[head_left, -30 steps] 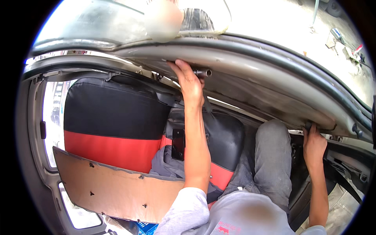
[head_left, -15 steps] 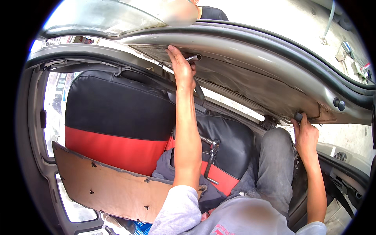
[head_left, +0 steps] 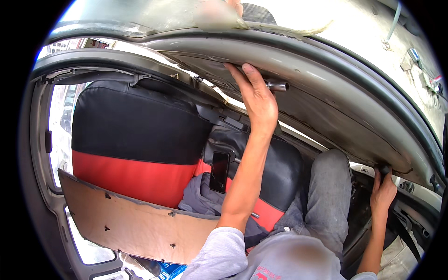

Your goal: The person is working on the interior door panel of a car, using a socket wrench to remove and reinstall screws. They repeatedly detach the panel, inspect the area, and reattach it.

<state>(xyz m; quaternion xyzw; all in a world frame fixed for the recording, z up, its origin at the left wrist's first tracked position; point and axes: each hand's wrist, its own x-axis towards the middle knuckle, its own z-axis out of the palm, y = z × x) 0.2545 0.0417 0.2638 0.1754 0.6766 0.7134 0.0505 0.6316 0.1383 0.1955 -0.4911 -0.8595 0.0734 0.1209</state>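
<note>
My left hand [head_left: 259, 95] reaches up to the car door's inner side [head_left: 317, 100], its fingertips against the bare metal. It also grips a socket wrench, whose silver socket end [head_left: 278, 86] juts out to the right; the rest is hidden behind the hand. Farther right, my right hand [head_left: 383, 193] pinches a short dark cylindrical piece [head_left: 384, 169] close by the door's lower edge. Whether that piece is fixed to the door I cannot tell. A brown trim panel [head_left: 140, 221] with black clips leans at the lower left, before the black and red seat [head_left: 135, 126].
A black phone [head_left: 219, 171] lies on grey cloth [head_left: 198, 193] over the seat. My left forearm covers most of a metal crank-shaped tool [head_left: 255, 215]. Below the trim panel is a blue plastic basket [head_left: 170, 270]. Beyond the door glass stands another person [head_left: 257, 14].
The door has shifted downward and rightward in view, with both hands moving the same way. The phone has come into sight from behind my left forearm, which now covers the crank-shaped tool.
</note>
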